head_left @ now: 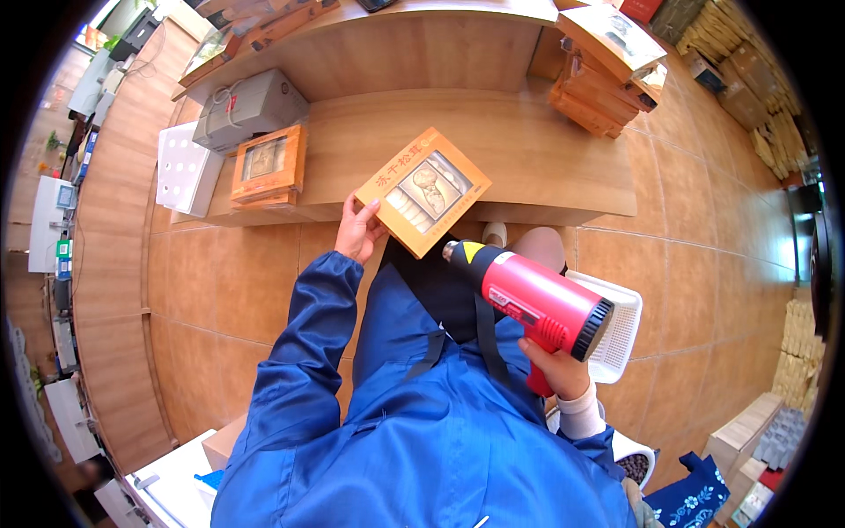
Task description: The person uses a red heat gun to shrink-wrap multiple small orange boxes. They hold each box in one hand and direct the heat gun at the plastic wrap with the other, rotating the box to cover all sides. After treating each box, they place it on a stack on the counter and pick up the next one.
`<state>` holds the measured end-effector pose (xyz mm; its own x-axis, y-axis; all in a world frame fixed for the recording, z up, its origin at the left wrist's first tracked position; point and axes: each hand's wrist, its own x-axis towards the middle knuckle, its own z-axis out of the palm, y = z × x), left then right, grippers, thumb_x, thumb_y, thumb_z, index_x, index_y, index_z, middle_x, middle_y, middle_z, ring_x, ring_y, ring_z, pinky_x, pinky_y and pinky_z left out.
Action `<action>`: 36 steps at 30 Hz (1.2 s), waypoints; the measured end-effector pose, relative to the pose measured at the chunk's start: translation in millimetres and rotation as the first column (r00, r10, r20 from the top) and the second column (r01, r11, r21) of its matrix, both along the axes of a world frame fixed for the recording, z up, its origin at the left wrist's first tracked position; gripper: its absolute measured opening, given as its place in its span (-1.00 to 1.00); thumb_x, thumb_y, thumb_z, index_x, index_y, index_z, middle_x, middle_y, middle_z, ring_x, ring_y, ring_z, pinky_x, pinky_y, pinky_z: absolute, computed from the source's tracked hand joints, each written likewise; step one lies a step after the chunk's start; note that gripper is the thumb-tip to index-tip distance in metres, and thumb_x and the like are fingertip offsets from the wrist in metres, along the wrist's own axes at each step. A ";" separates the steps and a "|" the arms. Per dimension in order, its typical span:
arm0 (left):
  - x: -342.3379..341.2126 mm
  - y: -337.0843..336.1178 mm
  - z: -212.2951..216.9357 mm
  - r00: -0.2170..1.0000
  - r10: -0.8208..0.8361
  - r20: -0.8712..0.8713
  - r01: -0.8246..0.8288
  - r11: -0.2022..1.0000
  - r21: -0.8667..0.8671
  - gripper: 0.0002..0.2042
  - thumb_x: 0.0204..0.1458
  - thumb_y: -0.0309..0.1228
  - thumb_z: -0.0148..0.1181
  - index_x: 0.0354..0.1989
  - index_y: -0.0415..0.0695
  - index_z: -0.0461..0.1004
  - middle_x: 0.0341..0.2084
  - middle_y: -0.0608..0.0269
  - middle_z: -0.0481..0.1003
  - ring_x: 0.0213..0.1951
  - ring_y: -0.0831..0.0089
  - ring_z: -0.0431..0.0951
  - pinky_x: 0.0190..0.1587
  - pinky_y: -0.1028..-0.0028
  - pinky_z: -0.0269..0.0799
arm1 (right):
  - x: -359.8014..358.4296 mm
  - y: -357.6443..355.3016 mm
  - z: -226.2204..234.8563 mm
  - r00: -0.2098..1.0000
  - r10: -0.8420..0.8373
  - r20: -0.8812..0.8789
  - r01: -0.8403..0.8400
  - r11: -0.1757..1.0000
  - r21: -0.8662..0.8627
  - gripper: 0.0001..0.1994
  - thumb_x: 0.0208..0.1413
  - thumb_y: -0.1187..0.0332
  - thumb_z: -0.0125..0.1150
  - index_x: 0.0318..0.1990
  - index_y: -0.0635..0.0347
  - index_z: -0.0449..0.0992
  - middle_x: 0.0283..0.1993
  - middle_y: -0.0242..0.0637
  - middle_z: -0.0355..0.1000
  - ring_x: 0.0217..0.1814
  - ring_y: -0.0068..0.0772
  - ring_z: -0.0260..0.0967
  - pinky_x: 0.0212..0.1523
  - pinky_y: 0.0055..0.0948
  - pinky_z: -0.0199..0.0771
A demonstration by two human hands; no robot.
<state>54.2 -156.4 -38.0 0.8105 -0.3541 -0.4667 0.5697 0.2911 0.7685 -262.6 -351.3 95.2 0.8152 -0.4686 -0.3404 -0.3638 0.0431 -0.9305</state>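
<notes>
Two bare hands are seen from above, each closed on something. The left hand (358, 231), at the end of a blue sleeve, is wrapped around the lower left edge of a flat orange gift box (422, 191) with a clear window on its lid; the thumb lies on the printed face and the fingers are curled beneath it. The box is held tilted over the front edge of a low wooden counter (546, 167), just above the person's lap. The right hand (556, 370) is clamped around the grip of a red heat gun (528, 297), whose dark nozzle with a yellow band is pointed at the near corner of the box, close to it; contact cannot be made out. A white perforated basket (620, 330) is seen just behind the gun. On the counter, a second orange windowed box (268, 165) lies to the left, beside a grey carton (251, 106), and a stack of orange boxes (603, 84) stands at the far right.
</notes>
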 end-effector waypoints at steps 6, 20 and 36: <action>-14.1 9.2 30.0 0.997 -0.050 0.054 0.055 0.995 -0.088 -0.58 0.06 -0.47 0.08 0.08 0.07 0.14 -0.05 0.25 0.37 -0.06 0.31 0.46 -0.11 0.25 0.45 | -4.5 -1.3 0.3 0.997 0.046 0.070 -0.042 0.997 -0.059 -0.65 -0.15 0.45 0.32 -0.15 0.25 0.42 -0.25 -0.32 0.42 -0.23 -0.46 0.37 -0.16 -0.45 0.37; -25.3 33.1 59.3 0.964 -0.226 0.142 0.243 0.964 -0.113 -0.51 0.06 -0.48 0.06 0.17 0.06 0.11 0.03 0.35 0.29 0.04 0.41 0.36 0.00 0.32 0.38 | -17.1 -47.6 18.0 0.951 -0.258 0.170 0.293 0.929 -0.226 -0.61 -0.12 0.37 0.34 -0.12 0.28 0.40 -0.20 -0.30 0.41 -0.19 -0.45 0.36 -0.14 -0.44 0.37; -56.4 29.4 99.2 -0.077 -0.613 0.786 -0.404 0.740 0.537 -0.56 -0.25 -0.61 0.22 -0.10 -0.05 0.39 -0.07 0.23 0.41 0.15 0.17 0.25 0.20 0.17 0.06 | -6.5 -32.4 51.3 0.980 -0.067 0.187 0.059 0.997 0.049 -0.74 -0.09 0.49 0.29 -0.19 0.21 0.45 -0.37 -0.44 0.37 -0.38 -0.62 0.30 -0.36 -0.58 0.33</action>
